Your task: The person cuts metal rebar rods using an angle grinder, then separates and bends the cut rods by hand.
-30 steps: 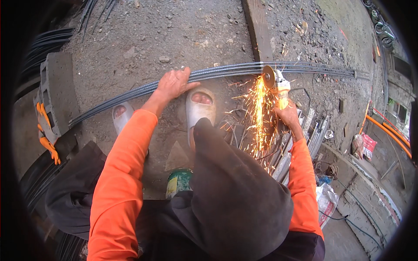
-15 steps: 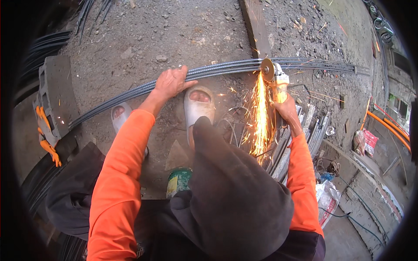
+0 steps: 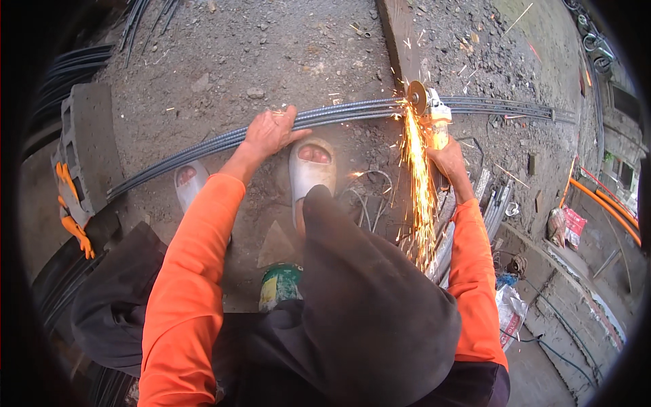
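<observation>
Left hand (image 3: pixel 270 132): laid over steel rebar (image 3: pixel 352 110); grip cannot be told.
Right hand (image 3: pixel 447 161): clasped around angle grinder (image 3: pixel 437 121).
Cutting disc (image 3: pixel 417 97): at rebar, throwing sparks (image 3: pixel 418 183).

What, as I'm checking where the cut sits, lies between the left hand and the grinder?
In the head view, ribbed metal bars run from the left hand to the grinder, with sparks at its disc.

Ribbed metal rods (image 3: pixel 352 108) over rough, gritty ground (image 3: pixel 224 54)
The disc (image 3: pixel 418 98) is matt metal, the slippers (image 3: pixel 310 178) smooth plastic, the sleeves (image 3: pixel 186 271) and trousers (image 3: pixel 373 298) matt cloth, the block (image 3: pixel 95 136) rough concrete; the beam (image 3: pixel 399 37) is dull, possibly wood.
</observation>
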